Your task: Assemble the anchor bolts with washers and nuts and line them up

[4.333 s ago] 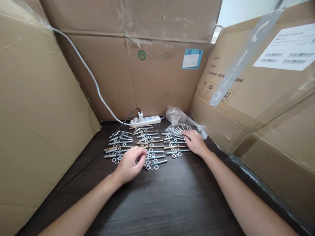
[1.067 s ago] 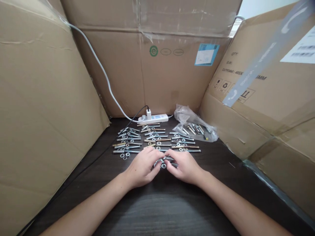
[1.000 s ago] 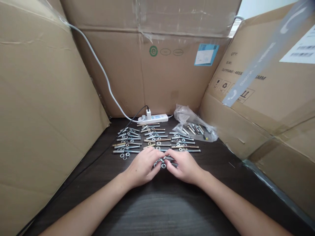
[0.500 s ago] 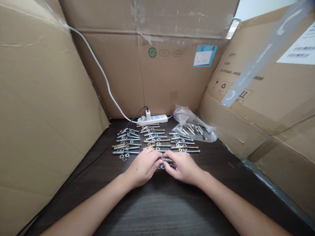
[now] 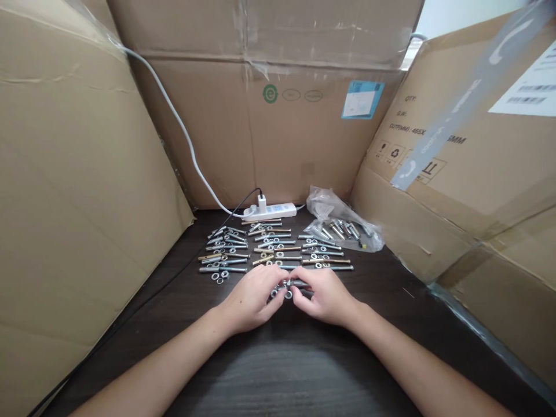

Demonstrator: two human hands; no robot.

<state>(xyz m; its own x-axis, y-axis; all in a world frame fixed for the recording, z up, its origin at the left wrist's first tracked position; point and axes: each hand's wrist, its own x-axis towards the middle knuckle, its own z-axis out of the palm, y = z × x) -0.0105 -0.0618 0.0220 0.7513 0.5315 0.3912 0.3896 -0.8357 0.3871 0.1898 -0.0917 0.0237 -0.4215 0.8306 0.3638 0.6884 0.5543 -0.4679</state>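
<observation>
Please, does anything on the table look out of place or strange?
The black cable looks out of place: it runs from the power strip across the left group of bolts, where it could perhaps catch on them. Otherwise, the bolts lie in rough rows, and I see no clear damage.

Dark wood-grain table (image 5: 278, 370), faint sheen in front. Cartons on three sides: left box (image 5: 78, 174) plain, back box (image 5: 295, 142) with green logo (image 5: 270, 94), right box (image 5: 434, 217) with grey tape (image 5: 460, 104). Bright pale patch (image 5: 464, 16) top right, wall or window unclear. Soft light.
</observation>
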